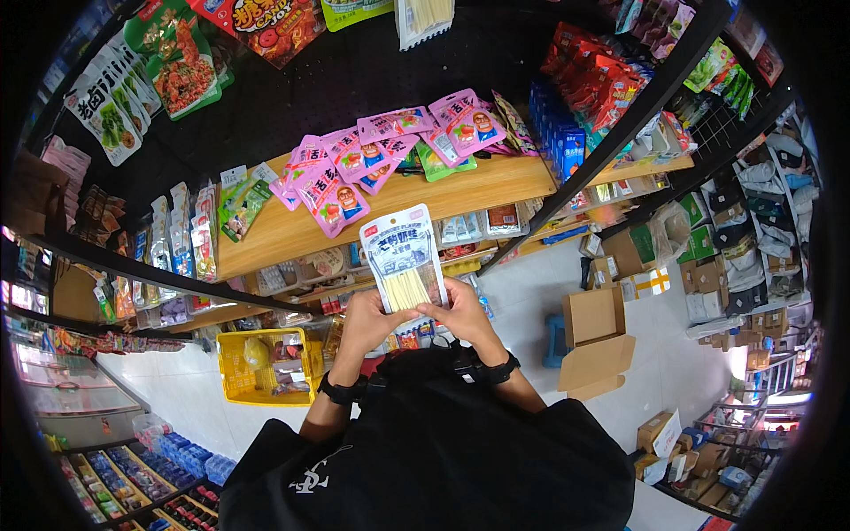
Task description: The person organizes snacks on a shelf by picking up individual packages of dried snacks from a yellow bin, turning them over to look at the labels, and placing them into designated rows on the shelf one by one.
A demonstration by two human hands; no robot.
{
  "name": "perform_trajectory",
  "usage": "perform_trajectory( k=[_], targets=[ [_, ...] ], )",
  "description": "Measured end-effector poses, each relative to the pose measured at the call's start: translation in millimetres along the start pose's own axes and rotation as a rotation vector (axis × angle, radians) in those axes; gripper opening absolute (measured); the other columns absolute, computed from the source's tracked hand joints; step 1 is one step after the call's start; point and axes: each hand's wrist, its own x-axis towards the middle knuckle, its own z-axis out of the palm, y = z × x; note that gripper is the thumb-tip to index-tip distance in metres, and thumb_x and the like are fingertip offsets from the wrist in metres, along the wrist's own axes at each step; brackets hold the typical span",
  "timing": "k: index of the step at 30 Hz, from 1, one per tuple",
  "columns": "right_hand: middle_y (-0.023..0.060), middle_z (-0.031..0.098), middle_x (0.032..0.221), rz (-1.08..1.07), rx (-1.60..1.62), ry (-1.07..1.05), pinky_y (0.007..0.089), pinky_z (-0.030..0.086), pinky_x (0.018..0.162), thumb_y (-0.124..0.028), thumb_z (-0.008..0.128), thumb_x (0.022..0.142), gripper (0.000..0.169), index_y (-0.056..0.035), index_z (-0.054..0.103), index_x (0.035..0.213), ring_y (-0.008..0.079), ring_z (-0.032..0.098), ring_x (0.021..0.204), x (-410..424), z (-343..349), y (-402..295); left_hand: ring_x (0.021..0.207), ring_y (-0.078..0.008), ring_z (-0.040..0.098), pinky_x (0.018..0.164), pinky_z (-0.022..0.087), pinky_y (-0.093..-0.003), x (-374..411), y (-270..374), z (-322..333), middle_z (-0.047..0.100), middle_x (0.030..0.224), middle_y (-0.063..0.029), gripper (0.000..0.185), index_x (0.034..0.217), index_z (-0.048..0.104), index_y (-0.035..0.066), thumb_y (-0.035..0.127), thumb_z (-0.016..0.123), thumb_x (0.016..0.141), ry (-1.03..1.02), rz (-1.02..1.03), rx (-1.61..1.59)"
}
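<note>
Between my left hand and my right hand is a white snack pouch with a clear window, through which pale yellow sticks show. Both hands grip its lower part, thumbs on the front. Its top points away from me, just in front of the edge of a wooden shelf. On that shelf lies a loose heap of pink snack packets, some overlapping. A green packet shows partly beneath them. Another green packet rests at the shelf's left part.
Hanging pouches line the black back panel. Blue boxes stand right of the heap. Black shelf posts slant across the right. A yellow basket and an opened cardboard box are on the floor.
</note>
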Motion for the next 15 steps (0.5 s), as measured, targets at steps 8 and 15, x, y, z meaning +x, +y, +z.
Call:
perform_trajectory(
  k=[8,15],
  targets=[
    [0.0051,0.069,0.097,0.025,0.194,-0.101,0.0255,0.052,0.076,-0.004,0.072,0.083,0.031,0.0020,0.062,0.112,0.0089,0.063,0.084,7,-9,6,0.068,-0.0047,0.061,0.060,0.049,-0.0241,-2,9,1,0.072,0.077,-0.0064,0.021,0.097,0.071,-0.002,0.010,0.075,0.080,0.149,0.055,0.065],
    [0.0058,0.069,0.099,-0.014,0.043,-0.064,0.0262,0.052,0.077,-0.009,0.074,0.082,0.035,0.0024,0.061,0.113,0.0081,0.062,0.087,1,-1,-4,0.070,-0.0052,0.060,0.061,0.049,-0.0241,-2,6,-1,0.072,0.081,-0.0063,0.019,0.096,0.071,-0.003,0.009,0.074,0.081,0.103,0.054,-0.048]
  ],
)
